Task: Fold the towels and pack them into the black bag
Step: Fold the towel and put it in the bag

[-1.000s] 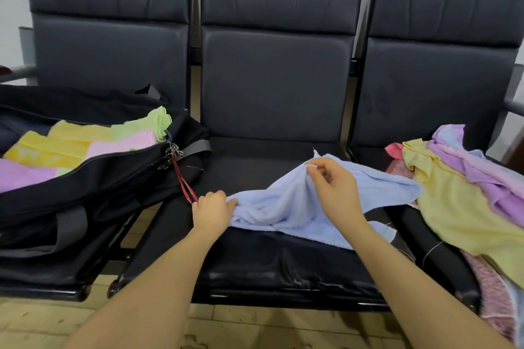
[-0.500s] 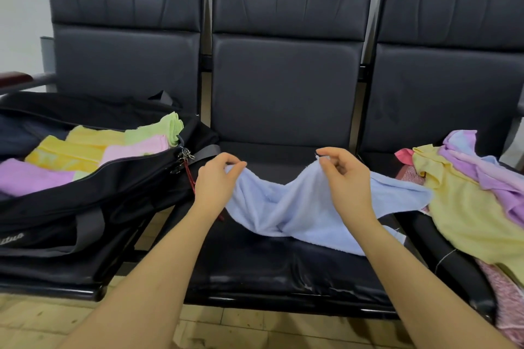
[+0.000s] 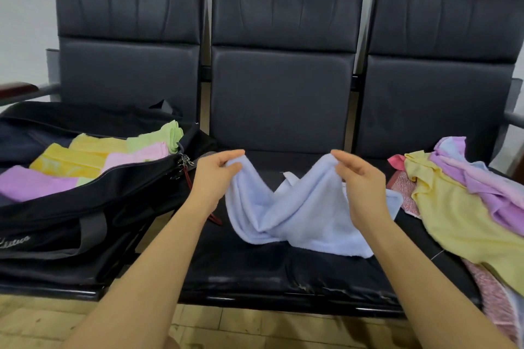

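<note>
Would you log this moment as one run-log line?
left hand: pinches blue towel corner | right hand: pinches other corner | black bag: open

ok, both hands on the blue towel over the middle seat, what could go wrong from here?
1. The left hand and right hand each pinch only a corner of the blue towel; the middle sags bunched onto the seat, so the fold may come out crooked.
2. The towel's low edge lies near the seat's front lip and could slide to the floor.
3. The black bag already holds several folded towels, so room may be tight.
</note>
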